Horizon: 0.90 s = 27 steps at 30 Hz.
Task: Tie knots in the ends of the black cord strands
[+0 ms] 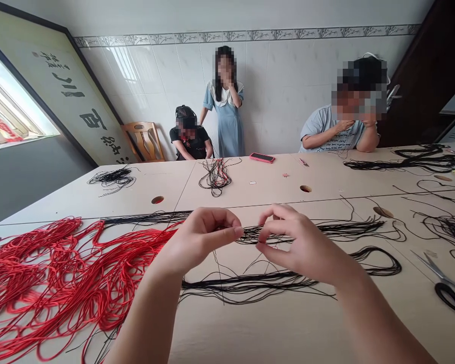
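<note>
My left hand (pixel 202 235) and my right hand (pixel 293 242) are raised a little above the pale table (pixel 250 323), close together. Both pinch a thin black cord (pixel 250 236) stretched between thumb and forefinger of each hand. Loose ends of it hang down toward the table. Under and behind my hands lie bundles of black cords (pixel 326 230), running left to right. A second flat bundle of black cords (pixel 250 283) lies nearer to me. A big heap of red cords (pixel 60 273) covers the table at my left.
Scissors (pixel 445 285) lie at the right edge. More black cord piles (pixel 216 177) and a pink phone (pixel 262 157) lie farther back. Round holes (pixel 157 199) dot the tabletop. Two people sit at the far side, one stands by the tiled wall, near a wooden chair (pixel 144 140).
</note>
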Motion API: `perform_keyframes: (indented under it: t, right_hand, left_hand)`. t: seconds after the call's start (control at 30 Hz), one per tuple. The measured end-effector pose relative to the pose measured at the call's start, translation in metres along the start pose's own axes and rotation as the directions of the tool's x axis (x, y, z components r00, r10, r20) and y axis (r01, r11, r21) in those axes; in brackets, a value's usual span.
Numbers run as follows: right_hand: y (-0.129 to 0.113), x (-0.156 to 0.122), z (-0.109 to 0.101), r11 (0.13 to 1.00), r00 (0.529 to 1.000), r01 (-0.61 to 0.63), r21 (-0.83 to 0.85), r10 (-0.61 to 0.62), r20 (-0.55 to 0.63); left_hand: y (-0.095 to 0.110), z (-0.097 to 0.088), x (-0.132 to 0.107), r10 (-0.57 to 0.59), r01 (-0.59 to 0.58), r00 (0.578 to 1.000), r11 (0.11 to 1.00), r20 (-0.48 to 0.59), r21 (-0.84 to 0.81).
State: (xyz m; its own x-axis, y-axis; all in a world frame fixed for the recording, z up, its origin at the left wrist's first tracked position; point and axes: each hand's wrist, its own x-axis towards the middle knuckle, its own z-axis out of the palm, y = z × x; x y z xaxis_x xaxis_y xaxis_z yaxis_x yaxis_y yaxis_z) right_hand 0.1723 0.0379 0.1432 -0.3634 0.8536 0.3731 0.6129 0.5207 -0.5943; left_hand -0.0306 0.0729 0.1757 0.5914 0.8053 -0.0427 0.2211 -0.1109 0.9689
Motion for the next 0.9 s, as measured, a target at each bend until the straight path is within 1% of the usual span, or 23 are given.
perform_keyframes:
  t: [0.13, 0.2, 0.23, 0.27, 0.3, 0.33, 0.37, 0.4, 0.43, 0.47, 0.5, 0.53, 0.57, 0.6, 0.63, 0.67, 0.73, 0.77, 0.83, 0.9]
  right_hand:
    - [0.006, -0.013, -0.020, 0.978, 0.999, -0.036, -0.207, 0.036, -0.008]
    - [0.009, -0.019, -0.026, 0.960, 0.993, -0.117, -0.254, 0.116, -0.021]
    - [0.010, -0.020, -0.027, 0.954, 0.985, -0.174, -0.244, 0.168, -0.047]
    - [0.011, -0.019, -0.025, 0.952, 0.972, -0.231, -0.201, 0.218, -0.086]
    - [0.011, -0.017, -0.022, 0.954, 0.956, -0.276, -0.118, 0.260, -0.135]
    - [0.012, -0.013, -0.016, 0.955, 0.938, -0.298, 0.004, 0.293, -0.182]
    - [0.012, -0.008, -0.009, 0.944, 0.924, -0.288, 0.157, 0.317, -0.212]
    - [0.012, -0.002, -0.002, 0.909, 0.917, -0.256, 0.328, 0.336, -0.215]
    - [0.012, 0.004, 0.006, 0.843, 0.923, -0.219, 0.492, 0.342, -0.174]
    - [0.012, 0.009, 0.013, 0.747, 0.939, -0.192, 0.636, 0.328, -0.102]
    - [0.012, 0.013, 0.019, 0.636, 0.953, -0.195, 0.747, 0.302, -0.009]
    - [0.012, 0.016, 0.023, 0.529, 0.962, -0.221, 0.819, 0.258, 0.093]
    - [0.012, 0.018, 0.024, 0.443, 0.960, -0.265, 0.857, 0.205, 0.192]
    - [0.013, 0.018, 0.024, 0.388, 0.948, -0.317, 0.865, 0.151, 0.280]
    - [0.013, 0.016, 0.020, 0.369, 0.930, -0.365, 0.855, 0.102, 0.353]
    - [0.015, 0.013, 0.015, 0.384, 0.911, -0.401, 0.832, 0.069, 0.407]
    - [0.017, 0.005, -0.001, 0.485, 0.885, -0.426, 0.764, 0.047, 0.464]
    - [0.019, 0.000, -0.010, 0.556, 0.886, -0.410, 0.723, 0.056, 0.459]
    - [0.023, -0.009, -0.029, 0.688, 0.906, -0.348, 0.637, 0.074, 0.417]
    - [0.028, -0.017, -0.046, 0.824, 0.915, -0.283, 0.491, 0.079, 0.395]
  left_hand:
    - [0.002, -0.002, -0.002, -0.011, 0.011, 1.000, 1.000, -0.014, 0.026]
    - [0.002, -0.003, -0.003, -0.021, 0.021, 1.000, 0.999, -0.020, 0.028]
    - [0.001, -0.003, -0.003, -0.026, 0.027, 0.999, 0.999, -0.019, 0.022]
    - [0.001, -0.002, -0.003, -0.028, 0.028, 1.000, 1.000, -0.014, 0.012]
    - [0.001, -0.002, -0.003, -0.026, 0.026, 1.000, 1.000, -0.006, -0.003]
    - [0.001, -0.001, -0.003, -0.021, 0.021, 1.000, 1.000, 0.005, -0.021]
    - [0.001, -0.001, -0.003, -0.014, 0.015, 1.000, 0.999, 0.018, -0.039]
    - [0.001, 0.000, -0.003, -0.009, 0.011, 1.000, 0.998, 0.030, -0.055]
    - [0.001, 0.001, -0.002, -0.005, 0.008, 0.999, 0.998, 0.039, -0.068]
    - [0.001, 0.001, -0.001, -0.001, 0.004, 0.999, 0.997, 0.042, -0.079]
    - [0.001, 0.001, -0.001, 0.004, 0.000, 0.999, 0.996, 0.044, -0.087]
    - [0.000, 0.001, 0.000, 0.009, -0.005, 0.999, 0.996, 0.041, -0.089]
    - [0.000, 0.000, 0.000, 0.012, -0.009, 0.999, 0.996, 0.032, -0.087]
    - [0.000, -0.001, 0.000, 0.014, -0.013, 1.000, 0.997, 0.019, -0.079]
    - [-0.001, -0.002, 0.000, 0.013, -0.013, 1.000, 0.998, 0.003, -0.065]
    - [-0.001, -0.003, 0.000, 0.009, -0.010, 1.000, 0.999, -0.017, -0.048]
    - [-0.002, -0.006, -0.002, 0.003, -0.004, 0.998, 1.000, -0.059, -0.019]
    - [-0.003, -0.007, -0.002, 0.003, -0.004, 0.997, 1.000, -0.073, -0.012]
    - [-0.003, -0.009, -0.004, 0.009, -0.010, 0.996, 1.000, -0.094, -0.010]
    - [-0.003, -0.009, -0.004, 0.019, -0.020, 0.994, 1.000, -0.108, -0.011]
